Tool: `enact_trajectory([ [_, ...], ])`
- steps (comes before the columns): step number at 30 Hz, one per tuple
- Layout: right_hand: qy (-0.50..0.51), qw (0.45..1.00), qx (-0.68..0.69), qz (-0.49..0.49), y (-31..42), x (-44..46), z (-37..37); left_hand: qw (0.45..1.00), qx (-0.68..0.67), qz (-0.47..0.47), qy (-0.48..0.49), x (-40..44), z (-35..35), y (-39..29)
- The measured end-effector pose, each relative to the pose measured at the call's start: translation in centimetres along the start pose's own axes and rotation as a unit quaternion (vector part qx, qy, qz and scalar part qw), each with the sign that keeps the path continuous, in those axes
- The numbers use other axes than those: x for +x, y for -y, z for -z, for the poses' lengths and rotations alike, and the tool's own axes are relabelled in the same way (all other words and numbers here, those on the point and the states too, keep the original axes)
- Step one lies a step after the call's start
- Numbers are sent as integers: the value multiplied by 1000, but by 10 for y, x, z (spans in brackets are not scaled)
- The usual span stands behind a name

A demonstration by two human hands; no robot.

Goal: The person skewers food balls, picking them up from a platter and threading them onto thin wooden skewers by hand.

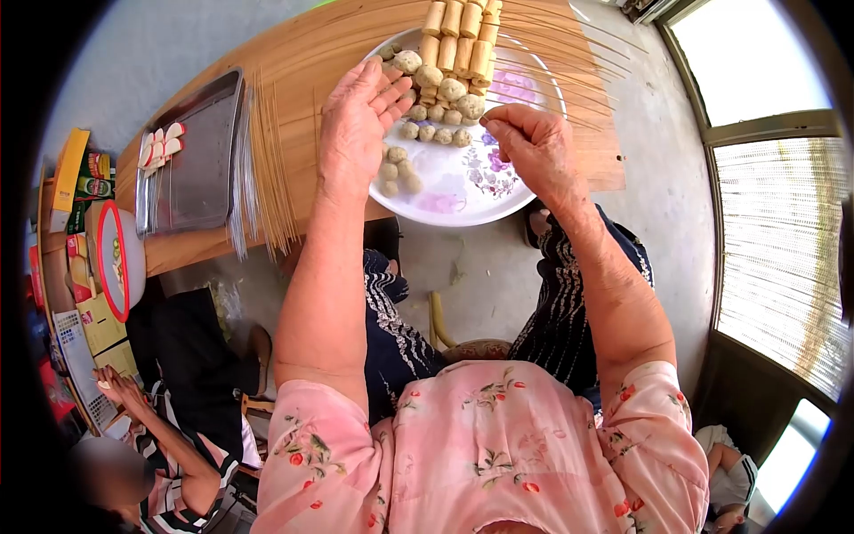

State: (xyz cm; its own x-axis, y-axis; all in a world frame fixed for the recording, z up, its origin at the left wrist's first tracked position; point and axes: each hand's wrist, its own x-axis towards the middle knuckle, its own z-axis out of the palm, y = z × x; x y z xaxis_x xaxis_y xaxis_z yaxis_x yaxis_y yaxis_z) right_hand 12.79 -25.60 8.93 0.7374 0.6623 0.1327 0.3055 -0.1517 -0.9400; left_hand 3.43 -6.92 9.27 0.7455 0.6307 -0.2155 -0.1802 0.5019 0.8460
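Note:
My right hand (532,147) is closed in a pinch at the lower end of a slanting row of larger greyish balls (452,89), apparently a skewer of balls; the stick itself barely shows. My left hand (358,125) is open, palm up with fingers loosely bent, beside the upper end of that row. Beneath both hands is a white plate (422,206) with purple flowers. Shorter rows of balls (436,135) and a stack of beige cylindrical rolls (461,49) rest on it. Several loose balls (398,169) sit near my left wrist.
Thin sticks (569,67) project past the plate's right side. Left on the wooden table (294,58) are more sticks (277,165) and a metal tray (191,209) with red-and-white pieces (160,147). A red-rimmed basket (124,258) and another person (182,454) are at lower left.

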Motion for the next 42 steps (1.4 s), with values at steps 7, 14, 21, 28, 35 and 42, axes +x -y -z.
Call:
enact_trajectory([
  [7, 46, 978, -185, 89, -19, 21, 24, 997, -44, 18, -53, 11, 22, -3],
  [14, 29, 949, -285, 133, -59, 33, 7, 997, -49, 20, -59, 9, 21, -7],
  [21, 6, 937, -321, 139, -77, 40, -6, 997, -40, 40, -49, 9, 21, -5],
  [28, 23, 926, -366, 86, -78, 41, 0, 996, -44, 46, -61, 11, 25, -6],
  [35, -60, 927, -337, 153, -65, 34, -1, 992, -75, 33, -99, 13, 43, -18],
  [42, -54, 966, -222, 124, -37, 29, -5, 984, -89, 11, -156, 6, 66, -35],
])
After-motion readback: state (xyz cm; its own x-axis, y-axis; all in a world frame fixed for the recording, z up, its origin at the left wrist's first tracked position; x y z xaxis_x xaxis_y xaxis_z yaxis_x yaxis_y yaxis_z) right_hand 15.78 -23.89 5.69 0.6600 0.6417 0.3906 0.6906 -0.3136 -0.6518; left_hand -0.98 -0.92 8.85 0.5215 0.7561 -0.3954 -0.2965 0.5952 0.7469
